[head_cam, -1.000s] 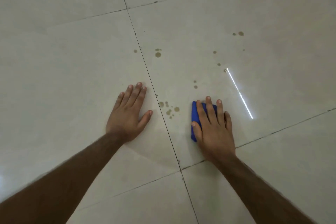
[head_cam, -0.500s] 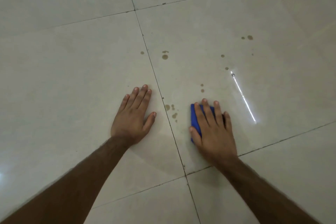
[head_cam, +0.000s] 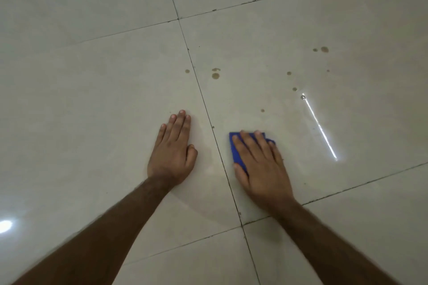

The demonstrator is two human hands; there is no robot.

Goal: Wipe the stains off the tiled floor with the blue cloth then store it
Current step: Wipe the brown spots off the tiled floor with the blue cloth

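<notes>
Blue cloth (head_cam: 236, 150) lies mostly hidden under the flat, open right hand (head_cam: 259, 164); left hand (head_cam: 172, 152) rests flat and empty on the tiled floor (head_cam: 92, 111).

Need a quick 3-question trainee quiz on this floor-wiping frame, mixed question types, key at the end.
1. True or false: the right hand presses flat on the folded blue cloth.
2. Multiple choice: the left hand is A) lifting the cloth, B) resting palm-down on the pale glossy floor tile, C) out of view.
3. Fill in: the brown stain spots still visible lie ____ the hands, farther from the person.

Key: 1 true; 2 B; 3 beyond
</notes>
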